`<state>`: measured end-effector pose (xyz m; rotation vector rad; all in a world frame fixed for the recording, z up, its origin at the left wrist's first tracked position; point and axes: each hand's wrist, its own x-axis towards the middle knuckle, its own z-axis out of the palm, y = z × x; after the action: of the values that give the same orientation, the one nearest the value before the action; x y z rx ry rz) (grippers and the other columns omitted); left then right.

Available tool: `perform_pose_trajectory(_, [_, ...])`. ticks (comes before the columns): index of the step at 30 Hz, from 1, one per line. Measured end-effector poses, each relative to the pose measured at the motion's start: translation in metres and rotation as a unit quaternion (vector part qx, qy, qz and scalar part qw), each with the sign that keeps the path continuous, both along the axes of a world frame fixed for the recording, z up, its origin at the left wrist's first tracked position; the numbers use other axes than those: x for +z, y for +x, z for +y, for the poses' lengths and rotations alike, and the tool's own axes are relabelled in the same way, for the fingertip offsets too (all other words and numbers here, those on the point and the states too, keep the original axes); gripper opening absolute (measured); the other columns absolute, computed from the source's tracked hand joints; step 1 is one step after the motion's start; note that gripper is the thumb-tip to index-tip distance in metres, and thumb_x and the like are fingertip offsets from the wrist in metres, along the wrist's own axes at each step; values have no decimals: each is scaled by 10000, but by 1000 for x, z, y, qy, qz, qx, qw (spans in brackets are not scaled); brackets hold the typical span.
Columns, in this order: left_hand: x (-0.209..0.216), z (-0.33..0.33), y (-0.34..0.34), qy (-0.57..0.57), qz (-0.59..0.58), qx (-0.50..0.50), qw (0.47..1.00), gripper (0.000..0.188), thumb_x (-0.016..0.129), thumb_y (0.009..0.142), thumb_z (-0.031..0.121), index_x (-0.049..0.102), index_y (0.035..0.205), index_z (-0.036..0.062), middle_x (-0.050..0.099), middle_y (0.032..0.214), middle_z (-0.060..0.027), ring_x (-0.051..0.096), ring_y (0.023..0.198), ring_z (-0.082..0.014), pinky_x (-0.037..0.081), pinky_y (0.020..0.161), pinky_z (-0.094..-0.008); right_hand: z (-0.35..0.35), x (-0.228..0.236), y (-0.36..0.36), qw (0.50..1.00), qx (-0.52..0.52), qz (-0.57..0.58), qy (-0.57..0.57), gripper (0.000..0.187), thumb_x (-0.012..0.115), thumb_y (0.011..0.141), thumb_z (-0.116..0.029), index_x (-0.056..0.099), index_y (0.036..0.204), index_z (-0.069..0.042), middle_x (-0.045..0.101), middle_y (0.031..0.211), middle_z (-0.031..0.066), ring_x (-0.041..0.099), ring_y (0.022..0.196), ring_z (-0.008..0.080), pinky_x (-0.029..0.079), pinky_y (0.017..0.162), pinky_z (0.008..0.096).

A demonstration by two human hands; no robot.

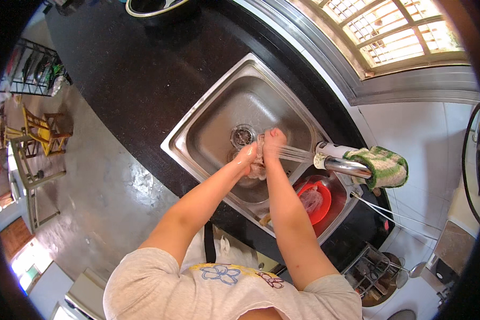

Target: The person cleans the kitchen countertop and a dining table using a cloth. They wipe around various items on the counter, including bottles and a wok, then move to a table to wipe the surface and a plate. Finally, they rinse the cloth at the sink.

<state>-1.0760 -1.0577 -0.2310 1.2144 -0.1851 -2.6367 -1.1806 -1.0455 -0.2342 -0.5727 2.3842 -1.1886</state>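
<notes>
Head view: both hands [260, 152] meet under tap [333, 160] stream.

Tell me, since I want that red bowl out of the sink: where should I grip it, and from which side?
Take the red bowl by its exposed right-hand rim, reaching down from above. It sits low in the smaller basin, with the faucet overhead and the person's right forearm covering its left edge, so only that rim seems free.

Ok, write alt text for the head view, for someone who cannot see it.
Seen from above, a person's left hand and right hand rub something pale together under water running from a tap into a steel sink. A green and white cloth hangs on the tap, and a red bowl sits beside the sink.
</notes>
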Motion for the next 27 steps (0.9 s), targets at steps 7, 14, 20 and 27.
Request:
perform_pose_trajectory(7, [-16, -6, 15, -41, -43, -100, 993, 369, 483, 984, 409, 637, 912, 81, 666, 865, -77, 615, 754, -205, 505, 651, -395, 23, 1, 51, 996, 7, 46, -71, 267, 675, 854, -161, 496, 712, -25, 490, 603, 37, 396, 562, 153, 374, 527, 341])
perform_pose_trajectory(14, [62, -57, 35, -96, 34, -270, 957, 369, 503, 986, 409, 626, 1041, 66, 664, 937, -80, 639, 841, -180, 531, 747, -319, 69, -18, -34, 951, 223, -211, 43, 439, 511, 990, -357, 607, 1268, -31, 627, 1242, 156, 581, 1145, 257, 429, 995, 355])
perform_pose_trajectory(20, [79, -84, 63, -614, 13, -419, 669, 454, 821, 774, 293, 649, 1108, 39, 678, 932, -100, 632, 916, -176, 498, 810, -335, 63, 84, -14, 926, 183, -329, -12, 474, 752, 840, -217, 612, 1219, 31, 641, 1223, 111, 586, 1118, 201, 441, 973, 309])
perform_pose_trajectory(27, [53, -86, 82, -465, 66, -275, 839, 376, 746, 822, 112, 641, 1178, 52, 704, 1044, -36, 635, 999, -134, 492, 905, -299, 74, 84, -23, 887, 45, -394, -237, 319, 643, 909, -41, 533, 1209, -59, 598, 1179, 54, 578, 1090, 162, 468, 957, 320])
